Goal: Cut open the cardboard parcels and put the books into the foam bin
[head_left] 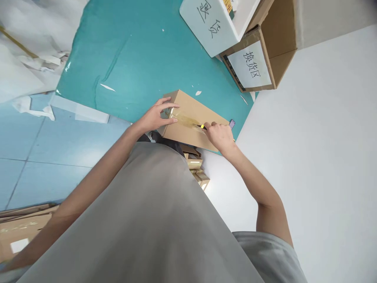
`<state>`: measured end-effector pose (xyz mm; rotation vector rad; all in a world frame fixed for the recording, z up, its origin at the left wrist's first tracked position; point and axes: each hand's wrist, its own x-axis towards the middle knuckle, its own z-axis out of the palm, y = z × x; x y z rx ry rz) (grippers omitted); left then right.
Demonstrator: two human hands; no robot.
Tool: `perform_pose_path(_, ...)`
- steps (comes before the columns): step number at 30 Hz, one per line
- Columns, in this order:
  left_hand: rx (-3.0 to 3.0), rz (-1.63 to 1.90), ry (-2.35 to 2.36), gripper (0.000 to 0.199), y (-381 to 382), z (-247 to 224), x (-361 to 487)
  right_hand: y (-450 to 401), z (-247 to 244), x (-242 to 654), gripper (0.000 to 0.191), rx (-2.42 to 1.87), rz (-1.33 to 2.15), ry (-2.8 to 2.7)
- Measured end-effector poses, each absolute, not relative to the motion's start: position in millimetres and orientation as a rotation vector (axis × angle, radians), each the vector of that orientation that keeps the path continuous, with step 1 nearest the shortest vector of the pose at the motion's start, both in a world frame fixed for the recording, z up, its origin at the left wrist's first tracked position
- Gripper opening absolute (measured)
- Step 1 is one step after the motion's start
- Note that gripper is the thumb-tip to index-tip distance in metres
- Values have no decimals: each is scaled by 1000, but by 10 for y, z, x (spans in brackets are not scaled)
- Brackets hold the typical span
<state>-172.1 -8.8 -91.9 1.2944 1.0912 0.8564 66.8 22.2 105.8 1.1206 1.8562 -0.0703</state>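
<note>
A long brown cardboard box lies near the edge of the teal table, with clear tape running along its top. Around the box's left end, my left hand has its fingers spread, the tips on the cardboard and tape. My right hand is closed over the right part of the box on a small cutter, dark with a yellow part. The cutter's tip is at the tape; most of its handle is hidden in the hand.
A white bin and an open carton with a paper label stand at the table's far right. A phone lies beyond my right hand. Small cartons sit below the table edge. White wrapping is at the left.
</note>
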Motion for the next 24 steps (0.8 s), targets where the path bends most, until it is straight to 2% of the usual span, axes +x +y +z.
perform_pose_path(8,1238,843,1139,65,-204,-805,-1781,214,1076,766,44,1081,-85,1872)
perform_pose_path(24,963,839,1375,74,-161,-619,-1545,388,963,1894,41,1068,-252,1994)
